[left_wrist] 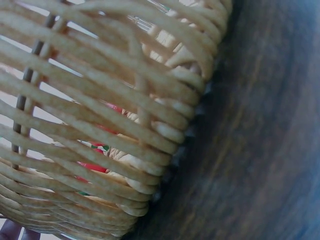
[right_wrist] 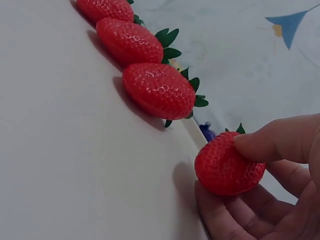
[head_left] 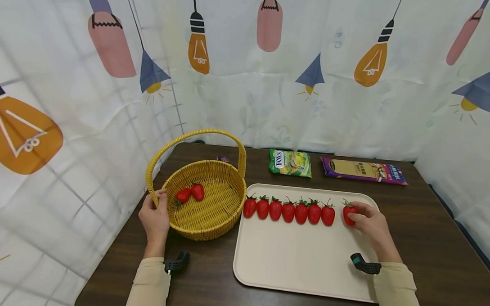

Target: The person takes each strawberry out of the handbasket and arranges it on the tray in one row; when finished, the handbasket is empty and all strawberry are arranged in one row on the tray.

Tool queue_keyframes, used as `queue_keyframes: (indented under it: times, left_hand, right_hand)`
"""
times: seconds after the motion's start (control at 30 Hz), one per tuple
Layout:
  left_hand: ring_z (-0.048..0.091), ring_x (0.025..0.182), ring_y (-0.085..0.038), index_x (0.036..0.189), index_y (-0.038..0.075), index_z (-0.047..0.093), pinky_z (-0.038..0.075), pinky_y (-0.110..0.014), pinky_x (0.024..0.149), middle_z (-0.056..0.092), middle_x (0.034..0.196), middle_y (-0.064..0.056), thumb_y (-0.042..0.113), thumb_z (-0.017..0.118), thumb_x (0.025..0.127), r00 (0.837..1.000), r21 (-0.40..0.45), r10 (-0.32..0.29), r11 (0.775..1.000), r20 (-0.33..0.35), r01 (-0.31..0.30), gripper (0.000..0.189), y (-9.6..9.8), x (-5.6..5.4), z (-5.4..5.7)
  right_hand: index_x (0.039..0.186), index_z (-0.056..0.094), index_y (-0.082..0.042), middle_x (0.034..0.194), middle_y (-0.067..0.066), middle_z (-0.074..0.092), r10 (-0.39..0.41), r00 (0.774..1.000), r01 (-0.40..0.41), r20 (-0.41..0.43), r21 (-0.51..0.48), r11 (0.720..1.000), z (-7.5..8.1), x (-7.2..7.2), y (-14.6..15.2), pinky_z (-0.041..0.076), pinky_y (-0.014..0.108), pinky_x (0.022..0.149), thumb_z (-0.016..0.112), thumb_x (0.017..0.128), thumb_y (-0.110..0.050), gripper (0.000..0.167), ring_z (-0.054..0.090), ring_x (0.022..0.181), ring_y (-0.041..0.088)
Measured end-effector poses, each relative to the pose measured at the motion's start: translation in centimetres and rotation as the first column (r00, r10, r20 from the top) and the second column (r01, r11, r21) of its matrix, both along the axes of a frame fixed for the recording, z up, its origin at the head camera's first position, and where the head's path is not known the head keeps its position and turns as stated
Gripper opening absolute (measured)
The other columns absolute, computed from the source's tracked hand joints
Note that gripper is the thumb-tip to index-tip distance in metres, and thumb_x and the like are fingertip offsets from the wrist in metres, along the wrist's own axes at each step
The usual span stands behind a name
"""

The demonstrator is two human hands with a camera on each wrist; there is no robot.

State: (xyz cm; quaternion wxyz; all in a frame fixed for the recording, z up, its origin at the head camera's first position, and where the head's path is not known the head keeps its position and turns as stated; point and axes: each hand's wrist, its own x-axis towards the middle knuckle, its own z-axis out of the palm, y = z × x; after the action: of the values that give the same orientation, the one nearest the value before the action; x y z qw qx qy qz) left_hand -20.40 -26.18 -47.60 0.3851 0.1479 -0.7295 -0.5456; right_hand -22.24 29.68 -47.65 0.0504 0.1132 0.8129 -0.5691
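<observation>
A strawberry (right_wrist: 227, 167) with green leaves is pinched between the thumb and fingers of my right hand (head_left: 370, 222), close over the tray's right end. To its left, several more strawberries (head_left: 288, 211) stand side by side in a row, leaves toward the back, along the far side of the cream tray (head_left: 302, 263). My left hand (head_left: 154, 215) grips the left side of the yellow wicker basket (head_left: 203, 232) at the rim, by the foot of its tall handle. Two strawberries (head_left: 197, 192) lie inside the basket; the left wrist view shows red bits of them through the weave (left_wrist: 100, 110).
Behind the tray lie a green candy bag (head_left: 290, 163) and a long purple packet (head_left: 363, 171). A small purple wrapped piece (head_left: 222, 159) sits behind the basket. The dark wooden table (head_left: 208, 278) is bordered by a patterned curtain (head_left: 246, 103) at the back and sides.
</observation>
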Motion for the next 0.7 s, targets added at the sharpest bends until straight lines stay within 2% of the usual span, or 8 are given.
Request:
queue_keyframes:
  times: [0.1, 0.27, 0.4, 0.5, 0.7]
  left_hand:
    - [0.04, 0.06, -0.007, 0.1, -0.001, 0.068, 0.031, -0.022, 0.058, 0.07, 0.11, -0.011, 0.019, 0.058, 0.098, 1.0, -0.004, 0.009, 1.0, 0.009, -0.009, 0.023, -0.3, -0.3, -0.5]
    - [0.04, 0.061, -0.008, 0.099, -0.001, 0.068, 0.032, -0.022, 0.058, 0.07, 0.11, -0.011, 0.021, 0.058, 0.098, 1.0, -0.001, 0.005, 1.0, 0.002, -0.005, 0.024, -0.2, -0.3, -0.5]
    - [0.039, 0.06, -0.008, 0.098, -0.007, 0.065, 0.031, -0.021, 0.058, 0.068, 0.111, -0.02, 0.012, 0.056, 0.098, 1.0, 0.001, -0.011, 1.0, -0.01, 0.011, 0.021, 0.7, 0.6, 1.0]
    - [0.04, 0.06, -0.007, 0.098, -0.012, 0.063, 0.03, -0.021, 0.058, 0.066, 0.111, -0.025, 0.006, 0.055, 0.096, 1.0, 0.004, -0.023, 1.0, -0.018, 0.023, 0.019, 1.4, 1.4, 2.3]
    - [0.035, 0.056, -0.006, 0.099, -0.012, 0.064, 0.029, -0.021, 0.055, 0.067, 0.109, -0.023, 0.007, 0.056, 0.097, 1.0, 0.005, -0.024, 1.0, -0.017, 0.024, 0.021, 1.5, 1.6, 2.6]
  right_hand:
    - [0.143, 0.045, -0.004, 0.146, 0.021, 0.037, 0.014, 1.0, -0.014, -0.003, 0.023, 1.0, 0.0, 0.0, -0.1, 0.049, 0.017, 0.076, 0.061, 0.097, -0.024, 0.053, 0.039, 0.121, 0.032]
    - [0.143, 0.046, -0.003, 0.145, 0.023, 0.041, 0.022, 1.0, -0.021, -0.005, 0.085, 0.996, -0.1, -0.1, -0.1, 0.046, 0.021, 0.081, 0.06, 0.097, -0.027, 0.053, 0.041, 0.121, 0.032]
    - [0.14, 0.05, -0.003, 0.137, 0.023, 0.05, 0.068, 0.997, -0.061, -0.036, 0.172, 0.983, -0.6, -0.3, 0.0, 0.045, 0.028, 0.082, 0.063, 0.096, -0.03, 0.053, 0.048, 0.112, 0.03]
    - [0.137, 0.053, -0.002, 0.13, 0.024, 0.054, 0.1, 0.992, -0.082, -0.071, 0.229, 0.97, -0.9, -0.4, 0.0, 0.047, 0.026, 0.077, 0.065, 0.095, -0.029, 0.052, 0.053, 0.107, 0.031]
    - [0.134, 0.056, -0.002, 0.13, 0.025, 0.055, 0.108, 0.989, -0.079, -0.101, 0.255, 0.964, -1.0, -0.3, -0.1, 0.048, 0.022, 0.073, 0.066, 0.094, -0.029, 0.05, 0.057, 0.105, 0.031]
